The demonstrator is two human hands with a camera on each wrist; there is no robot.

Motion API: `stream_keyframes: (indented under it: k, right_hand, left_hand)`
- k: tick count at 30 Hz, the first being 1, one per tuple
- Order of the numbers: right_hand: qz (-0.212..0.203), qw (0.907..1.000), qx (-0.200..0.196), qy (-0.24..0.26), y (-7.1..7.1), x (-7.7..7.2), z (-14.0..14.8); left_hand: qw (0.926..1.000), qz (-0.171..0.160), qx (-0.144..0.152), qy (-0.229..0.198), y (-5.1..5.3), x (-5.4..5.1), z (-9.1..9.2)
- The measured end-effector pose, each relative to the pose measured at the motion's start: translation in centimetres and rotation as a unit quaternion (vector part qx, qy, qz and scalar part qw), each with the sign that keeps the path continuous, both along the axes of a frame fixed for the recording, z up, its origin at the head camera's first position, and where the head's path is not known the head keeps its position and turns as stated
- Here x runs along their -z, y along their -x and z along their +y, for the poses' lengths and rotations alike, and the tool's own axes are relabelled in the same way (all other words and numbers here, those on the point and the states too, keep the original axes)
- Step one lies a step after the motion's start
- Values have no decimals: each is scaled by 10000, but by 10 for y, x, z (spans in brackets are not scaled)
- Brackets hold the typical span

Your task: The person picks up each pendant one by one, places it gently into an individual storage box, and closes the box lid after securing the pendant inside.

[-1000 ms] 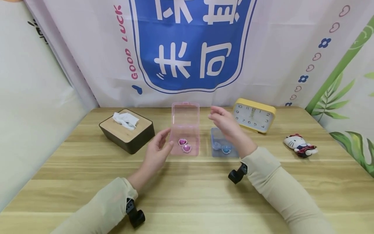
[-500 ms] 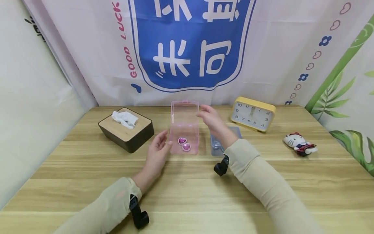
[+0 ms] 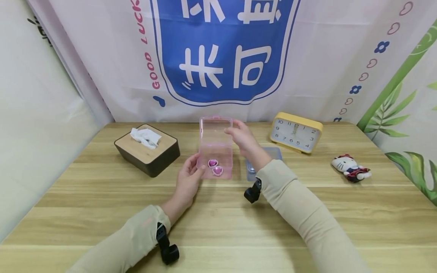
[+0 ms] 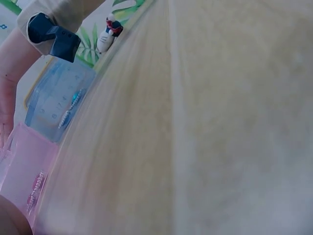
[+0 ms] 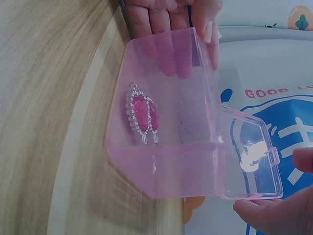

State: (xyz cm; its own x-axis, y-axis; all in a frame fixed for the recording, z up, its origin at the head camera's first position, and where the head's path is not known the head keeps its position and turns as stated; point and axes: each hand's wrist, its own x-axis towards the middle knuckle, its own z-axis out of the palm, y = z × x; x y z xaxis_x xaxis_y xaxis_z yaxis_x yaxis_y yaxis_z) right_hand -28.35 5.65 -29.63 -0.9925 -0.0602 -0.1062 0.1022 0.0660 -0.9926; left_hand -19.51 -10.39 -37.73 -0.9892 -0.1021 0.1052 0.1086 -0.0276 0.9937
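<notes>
An open pink see-through plastic box [image 3: 223, 152] stands on the table with its lid [image 3: 216, 131] raised at the back. In it lie two pink heart-shaped jewels [image 3: 217, 171] with beaded rims. My left hand [image 3: 187, 178] holds the box by its left side, thumb at the front corner. Through the wall in the right wrist view, the left fingers [image 5: 151, 46] show. My right hand [image 3: 245, 139] is at the lid's right edge; its fingertips meet the edge and its thumb stands apart in the right wrist view.
A blue see-through box [image 4: 61, 93] with a beaded blue jewel [image 4: 74, 100] stands to the right, partly behind my right arm. Farther right are a yellow clock [image 3: 296, 133] and a cat figure [image 3: 350, 169]. A tissue box [image 3: 148, 151] sits at left.
My right hand has moved left from above the blue box to the pink lid's edge. My left hand has come in a little and taken hold of the pink box's left side.
</notes>
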Motion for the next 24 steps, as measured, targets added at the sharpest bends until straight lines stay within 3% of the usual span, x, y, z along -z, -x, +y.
stream_keyframes:
  k: [12,24]
  right_hand:
    - [135,9998,-158,-39,-16,-7,4]
    - [165,9985,-506,-99,-37,-5,9]
  left_hand:
    - [9997,-209,-52,129,-1,-1,1]
    - [9999,-13,-5,103,-3,0,1]
